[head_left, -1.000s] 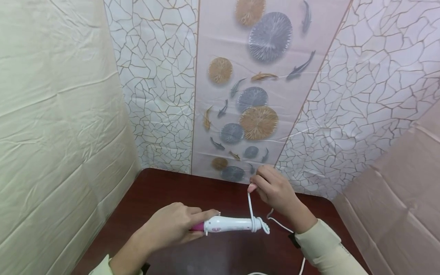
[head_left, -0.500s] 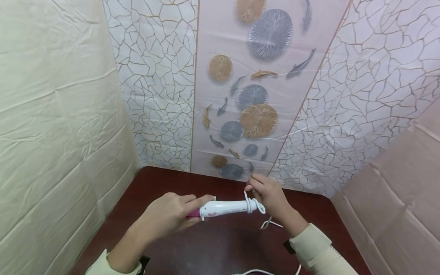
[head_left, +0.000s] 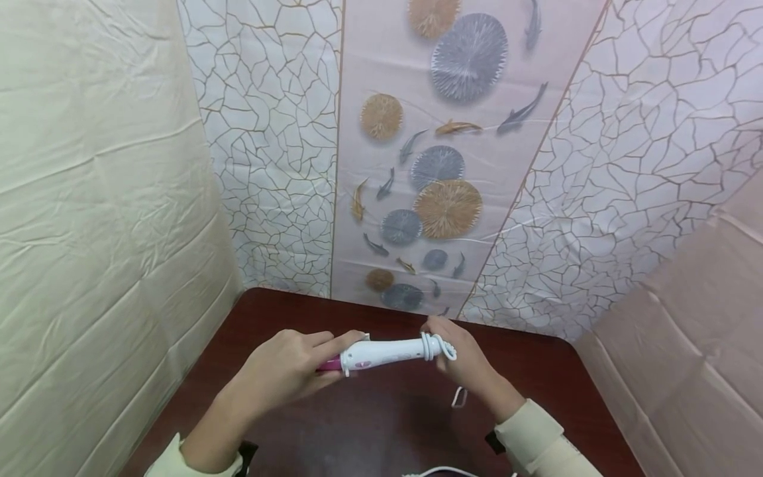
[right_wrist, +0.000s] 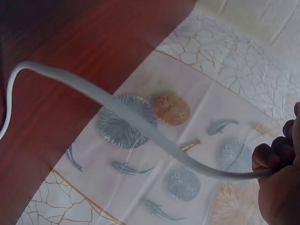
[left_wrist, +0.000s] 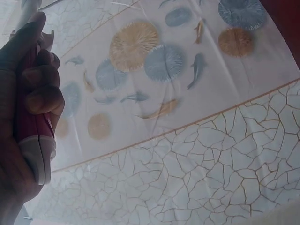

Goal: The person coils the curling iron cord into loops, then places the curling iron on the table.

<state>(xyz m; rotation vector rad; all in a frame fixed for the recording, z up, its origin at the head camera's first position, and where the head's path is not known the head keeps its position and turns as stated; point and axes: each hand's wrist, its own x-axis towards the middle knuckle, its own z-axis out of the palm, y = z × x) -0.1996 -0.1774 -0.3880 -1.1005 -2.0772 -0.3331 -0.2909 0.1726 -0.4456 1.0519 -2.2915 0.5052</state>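
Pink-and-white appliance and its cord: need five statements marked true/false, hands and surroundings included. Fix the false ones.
1. The left hand grips the appliance by its pink part. True.
2. No cord loops round the appliance. False: the white cord is looped round the end of the white part, near the right hand.
3. In the right wrist view, the cord runs into the right hand's curled fingers. True.
4. The table is bright white. False: the table is dark reddish brown.
5. The middle wall panel is plain. False: it shows fish and round shapes.
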